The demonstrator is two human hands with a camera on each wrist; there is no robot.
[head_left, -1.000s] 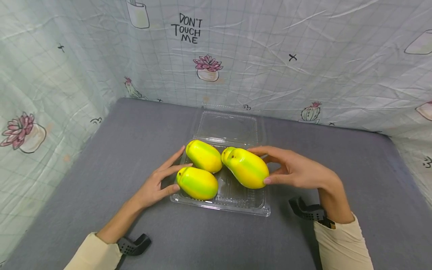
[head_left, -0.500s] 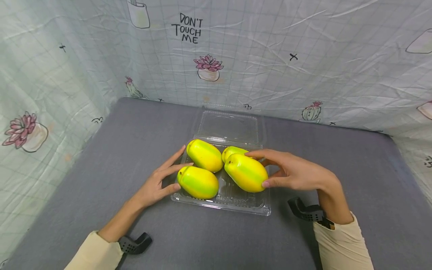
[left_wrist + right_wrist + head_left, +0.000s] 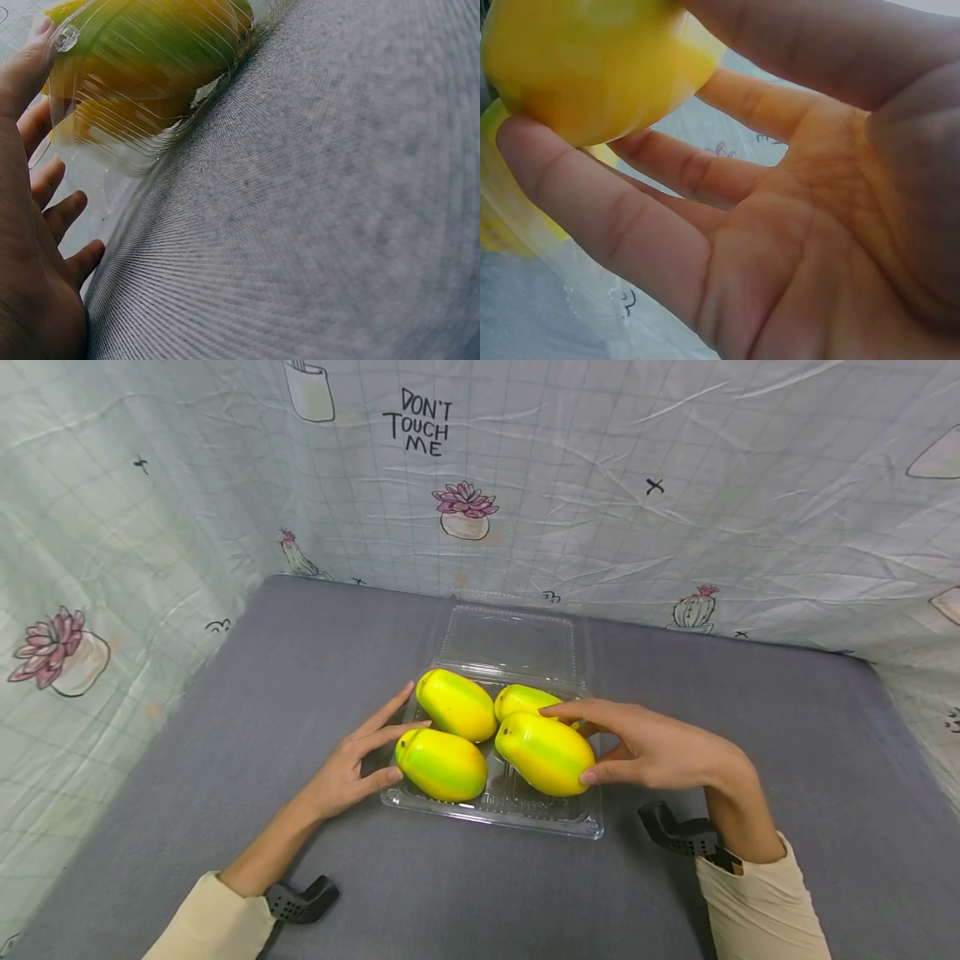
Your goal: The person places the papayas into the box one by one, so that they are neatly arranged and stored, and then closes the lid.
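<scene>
Patterned cloth (image 3: pixel 570 543) is hanging behind grey table (image 3: pixel 322 643); R hand (image 3: pixel 648 743) is gripping held fruit (image 3: pixel 545 754), thumb vs. fingers, at front R of clear box (image 3: pixel 491 818); rear-L fruit (image 3: pixel 456 704), front-L fruit (image 3: pixel 441 766) & rear-R fruit (image 3: pixel 519 698) are lying w/in; L hand (image 3: pixel 345 772), fingers spread, is touching box's L edge

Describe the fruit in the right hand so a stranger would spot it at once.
On the grey table sits an open clear box. Over its near right part is a yellow-green fruit, partly hiding another fruit behind it. Of the four, only this one is held by the right hand.
</scene>
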